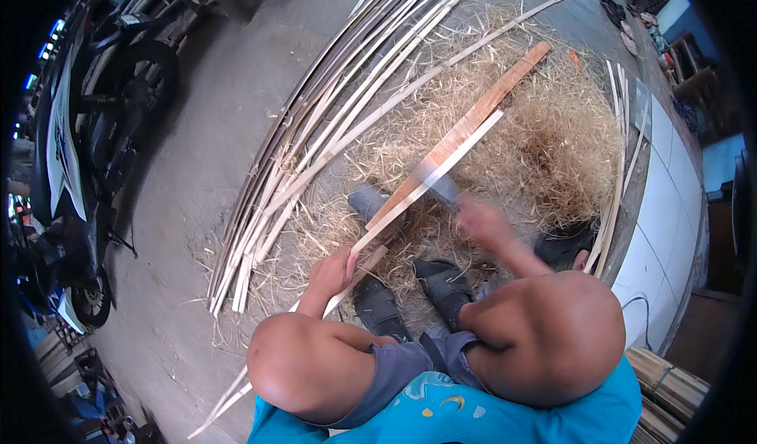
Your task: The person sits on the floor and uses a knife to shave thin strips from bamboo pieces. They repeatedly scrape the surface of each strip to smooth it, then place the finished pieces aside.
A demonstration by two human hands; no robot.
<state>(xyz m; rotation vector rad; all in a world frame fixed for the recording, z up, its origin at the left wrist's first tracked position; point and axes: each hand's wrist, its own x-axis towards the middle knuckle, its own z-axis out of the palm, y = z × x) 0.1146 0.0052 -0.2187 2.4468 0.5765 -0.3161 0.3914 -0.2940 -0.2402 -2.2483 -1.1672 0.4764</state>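
My left hand [330,277] is closed around a long pale bamboo strip [396,210], which slants from beside my left knee up to the right. My right hand [483,223], smeared by motion, grips a knife [443,187]. Its broad grey blade lies against or just over the strip's middle; contact cannot be told through the blur. Beneath the strip a brown wooden board [493,97] runs in nearly the same direction. Near the board's lower end sits a dark grey rounded object [367,201]. My sandalled feet [443,288] are just below.
Curly shavings [560,148] heap up on the right of the board. A bundle of long strips [315,121] lies to the left on the concrete floor [213,128]. A motorcycle [87,144] stands at far left. More strips [619,184] lean by a white tiled ledge [658,215].
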